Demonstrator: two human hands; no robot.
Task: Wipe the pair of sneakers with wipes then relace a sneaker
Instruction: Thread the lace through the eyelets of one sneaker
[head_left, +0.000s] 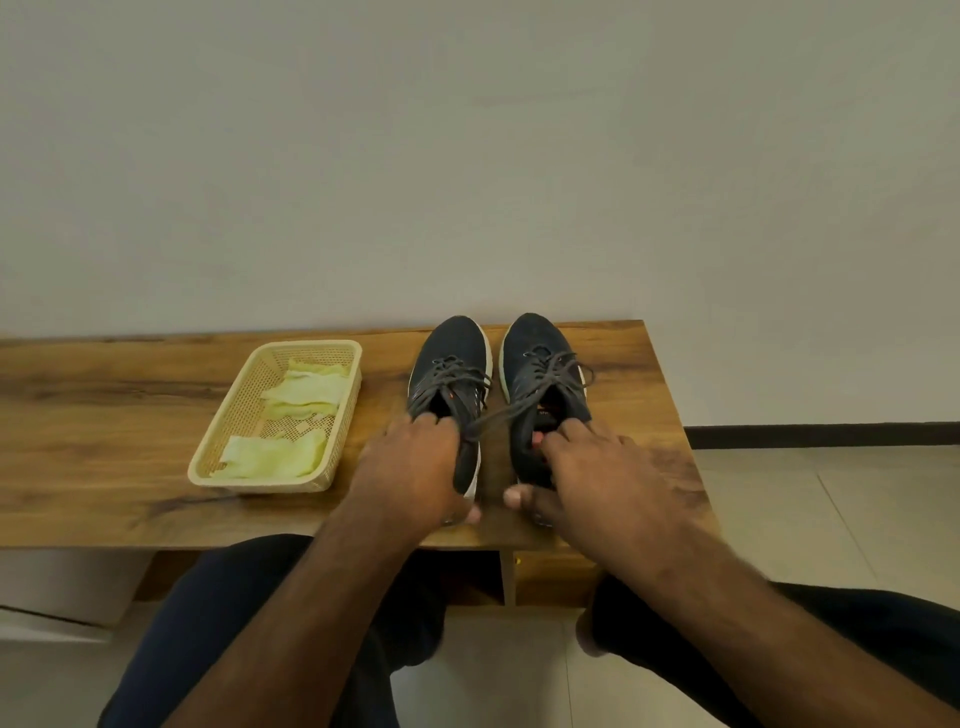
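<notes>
Two dark knit sneakers with white soles and grey laces stand side by side on the wooden table (104, 395), toes toward the wall. My left hand (415, 467) grips the heel of the left sneaker (452, 358), fingers inside the collar and thumb at the back. On the right sneaker (540, 353), my right hand (597, 478) holds the heel the same way, fingertips in the opening. A loose lace end runs from the right sneaker across to the left one. Pale yellow wipes (306, 395) lie in a beige plastic basket (228, 415) left of the shoes.
The table backs against a plain grey wall, and its right edge ends just past the right sneaker. Below it are an open shelf and tiled floor. My knees in dark trousers sit under the near edge.
</notes>
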